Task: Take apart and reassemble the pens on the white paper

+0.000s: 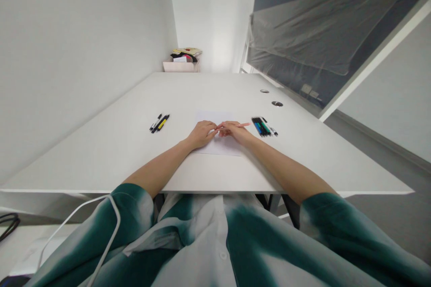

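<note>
A sheet of white paper lies on the white table in front of me. My left hand rests palm down on its left part, fingers stretched toward the right. My right hand is closed around a slim pinkish-orange pen, whose back end sticks out to the right above the hand. The pen's tip is hidden near where the fingertips of both hands meet over the paper.
Right of the paper lies a row of several pens with black, blue and green parts. A smaller group of pens, one with yellow, lies to the left. A filled box stands behind the table's far edge. Two round metal fittings sit at the right.
</note>
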`<state>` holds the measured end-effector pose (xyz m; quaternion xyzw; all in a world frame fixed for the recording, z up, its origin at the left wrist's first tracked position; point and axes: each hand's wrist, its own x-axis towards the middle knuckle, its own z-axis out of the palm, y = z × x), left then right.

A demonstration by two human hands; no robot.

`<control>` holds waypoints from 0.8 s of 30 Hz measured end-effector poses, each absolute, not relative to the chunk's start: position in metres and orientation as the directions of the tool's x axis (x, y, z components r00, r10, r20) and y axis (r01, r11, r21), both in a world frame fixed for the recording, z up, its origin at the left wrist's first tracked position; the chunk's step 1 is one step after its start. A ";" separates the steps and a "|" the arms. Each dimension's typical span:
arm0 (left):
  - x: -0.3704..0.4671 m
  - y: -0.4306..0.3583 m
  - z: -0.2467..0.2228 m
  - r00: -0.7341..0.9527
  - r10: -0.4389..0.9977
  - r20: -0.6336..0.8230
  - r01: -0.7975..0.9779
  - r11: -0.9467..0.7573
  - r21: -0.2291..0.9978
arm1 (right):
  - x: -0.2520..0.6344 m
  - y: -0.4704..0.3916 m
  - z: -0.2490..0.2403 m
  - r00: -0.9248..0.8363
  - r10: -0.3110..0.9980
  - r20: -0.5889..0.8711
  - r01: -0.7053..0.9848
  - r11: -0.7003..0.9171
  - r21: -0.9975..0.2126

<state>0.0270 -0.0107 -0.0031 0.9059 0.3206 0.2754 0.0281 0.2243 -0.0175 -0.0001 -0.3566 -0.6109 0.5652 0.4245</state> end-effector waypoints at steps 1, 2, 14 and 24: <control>0.026 -0.009 -0.004 0.633 0.602 0.487 0.575 -0.787 0.224 | 0.224 -0.018 0.001 -0.369 0.922 0.115 -0.061 0.099 -0.993; 0.025 -0.008 -0.005 0.621 0.612 0.490 0.590 -0.776 0.222 | 0.225 -0.018 0.002 -0.352 0.930 0.111 -0.087 0.086 -0.993; 0.015 -0.002 -0.010 0.544 0.715 0.439 0.703 -0.674 0.227 | 0.239 -0.027 0.022 -0.359 0.933 0.011 -0.335 -0.117 -0.935; 0.013 -0.003 -0.008 0.549 0.701 0.456 0.714 -0.676 0.180 | 0.245 -0.024 0.020 -0.447 0.894 0.026 -0.352 -0.149 -0.924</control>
